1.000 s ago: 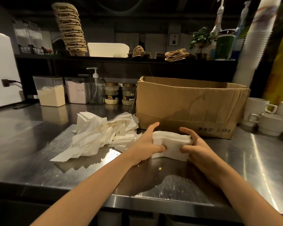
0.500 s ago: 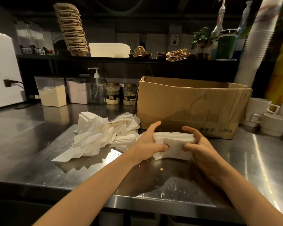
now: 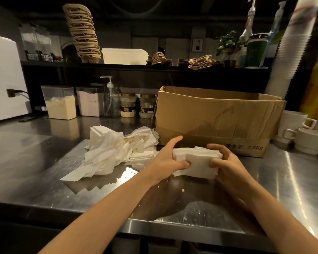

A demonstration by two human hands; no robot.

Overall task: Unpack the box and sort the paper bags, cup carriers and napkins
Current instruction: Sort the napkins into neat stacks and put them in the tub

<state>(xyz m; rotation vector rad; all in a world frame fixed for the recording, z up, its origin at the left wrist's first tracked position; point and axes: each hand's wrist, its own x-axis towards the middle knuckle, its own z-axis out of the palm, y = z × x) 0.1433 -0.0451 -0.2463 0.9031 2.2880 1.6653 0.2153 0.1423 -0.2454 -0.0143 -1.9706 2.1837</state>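
We hold a stack of napkins [image 3: 197, 162] between both hands, left hand [image 3: 164, 159] and right hand [image 3: 229, 163] each curled round an end, thumbs on its near face; stack just before the cardboard box [image 3: 215, 116], loose napkin heap [image 3: 116, 149] to its left on the steel counter [image 3: 35, 154]

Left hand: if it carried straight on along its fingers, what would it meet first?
Most likely the front wall of the cardboard box: the left hand, gripping the napkin stack, points its fingers toward it. The gap between them is hard to judge.
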